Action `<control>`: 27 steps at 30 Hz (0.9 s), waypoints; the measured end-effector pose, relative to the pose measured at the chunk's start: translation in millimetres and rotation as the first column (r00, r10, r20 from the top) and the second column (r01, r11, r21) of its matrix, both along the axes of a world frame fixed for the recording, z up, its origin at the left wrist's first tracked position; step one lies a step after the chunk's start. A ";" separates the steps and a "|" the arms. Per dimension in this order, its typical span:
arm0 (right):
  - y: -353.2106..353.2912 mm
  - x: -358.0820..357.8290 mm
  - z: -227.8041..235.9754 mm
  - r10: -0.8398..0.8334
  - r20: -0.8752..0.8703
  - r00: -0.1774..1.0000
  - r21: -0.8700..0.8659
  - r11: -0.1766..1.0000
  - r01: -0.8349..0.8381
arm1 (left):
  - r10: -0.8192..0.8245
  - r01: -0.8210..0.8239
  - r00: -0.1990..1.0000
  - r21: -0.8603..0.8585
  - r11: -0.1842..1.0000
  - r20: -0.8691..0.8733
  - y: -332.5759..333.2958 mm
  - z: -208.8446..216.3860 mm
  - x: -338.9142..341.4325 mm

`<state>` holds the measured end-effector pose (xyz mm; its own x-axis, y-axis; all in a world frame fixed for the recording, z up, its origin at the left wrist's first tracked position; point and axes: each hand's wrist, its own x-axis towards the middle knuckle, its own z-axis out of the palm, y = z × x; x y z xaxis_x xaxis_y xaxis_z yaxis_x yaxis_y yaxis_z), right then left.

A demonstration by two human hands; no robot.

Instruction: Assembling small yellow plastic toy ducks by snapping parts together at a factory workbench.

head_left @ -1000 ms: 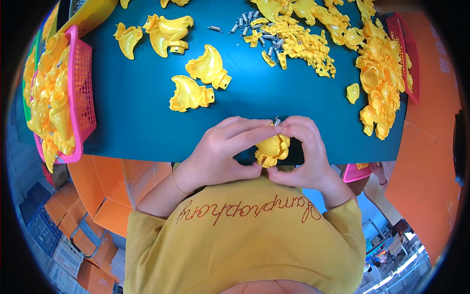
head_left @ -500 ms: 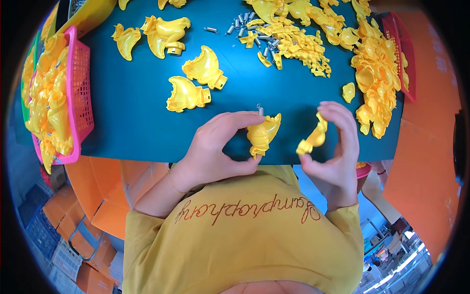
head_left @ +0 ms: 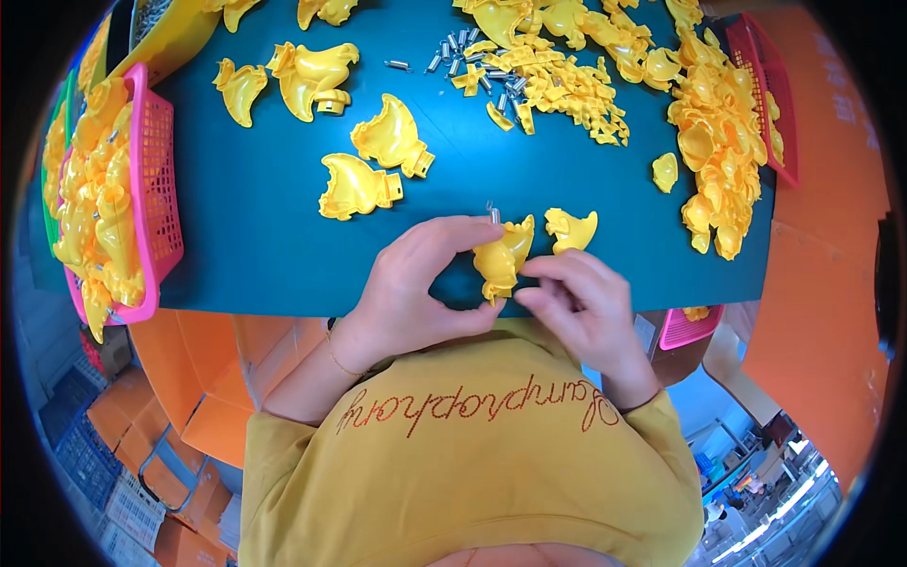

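Observation:
My left hand (head_left: 416,279) pinches a yellow plastic shell part (head_left: 498,265) upright between thumb and forefinger, above the table's near edge. A small metal spring (head_left: 494,215) sticks up at its top, by my forefinger. My right hand (head_left: 586,307) has its fingers curled, with forefinger and thumb tips at the right edge of that same part. Just beyond the right hand, a loose curved yellow shell piece (head_left: 571,230) lies on the table. Two open yellow half shells (head_left: 392,137) (head_left: 357,186) rest farther left.
On the blue-green table (head_left: 255,208) are loose springs (head_left: 458,47), a heap of small yellow clips (head_left: 576,94) and a long pile of yellow shells (head_left: 723,151). Pink baskets stand at the left (head_left: 156,189) and right (head_left: 756,85). Orange panels (head_left: 822,255) flank the right side.
My right hand has let go of a yellow shell piece, now on the table, and moved left to the part in my left hand. The left hand stays nearly in place.

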<state>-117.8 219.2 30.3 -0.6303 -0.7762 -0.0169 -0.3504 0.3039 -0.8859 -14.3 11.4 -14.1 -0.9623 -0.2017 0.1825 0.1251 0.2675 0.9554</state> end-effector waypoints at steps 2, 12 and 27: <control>-8.7 5.6 -6.7 0.071 -0.075 0.995 0.048 0.997 -0.068 | -0.088 0.081 0.995 -0.162 0.983 -0.037 -4.8 2.1 -0.5; -19.4 23.6 -10.9 -0.039 -0.086 0.995 0.028 0.999 0.042 | -0.021 0.010 0.998 -0.202 0.979 -0.052 0.9 -2.8 5.5; 25.1 -24.2 -2.6 0.018 -0.463 0.886 0.240 0.965 0.106 | -0.011 0.000 0.999 -0.313 0.950 -0.034 -2.0 3.5 -6.4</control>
